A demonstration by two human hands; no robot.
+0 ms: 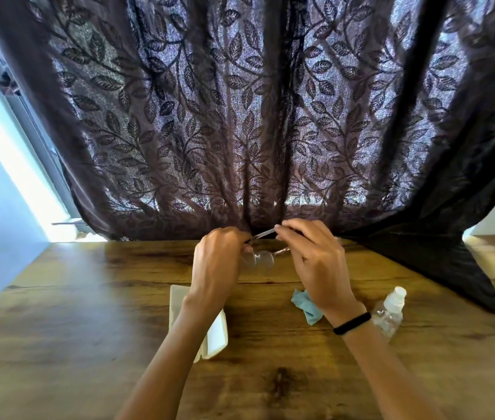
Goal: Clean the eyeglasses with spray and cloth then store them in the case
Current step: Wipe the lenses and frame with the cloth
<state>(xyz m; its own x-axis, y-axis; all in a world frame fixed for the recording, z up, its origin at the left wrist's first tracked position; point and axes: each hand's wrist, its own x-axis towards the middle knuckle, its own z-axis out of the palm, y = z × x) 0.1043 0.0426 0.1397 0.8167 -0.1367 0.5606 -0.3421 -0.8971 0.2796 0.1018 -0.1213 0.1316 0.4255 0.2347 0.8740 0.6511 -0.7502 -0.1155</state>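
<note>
Thin-framed clear eyeglasses [260,258] hang in the air above the wooden table [88,298], held by both hands. My left hand [217,262] pinches the frame at its left end. My right hand [316,262] grips one temple arm, which points up and to the right. A white glasses case [216,334] lies open on the table under my left forearm, partly hidden. A crumpled light blue cloth [307,306] lies beside my right wrist. A small clear spray bottle [390,312] with a white cap lies tilted to the right of the cloth.
A dark brown lace curtain [240,116] with a leaf pattern hangs just behind the table's far edge, and its right end drapes onto the tabletop [452,268]. A bright window and wall [12,177] stand at the left.
</note>
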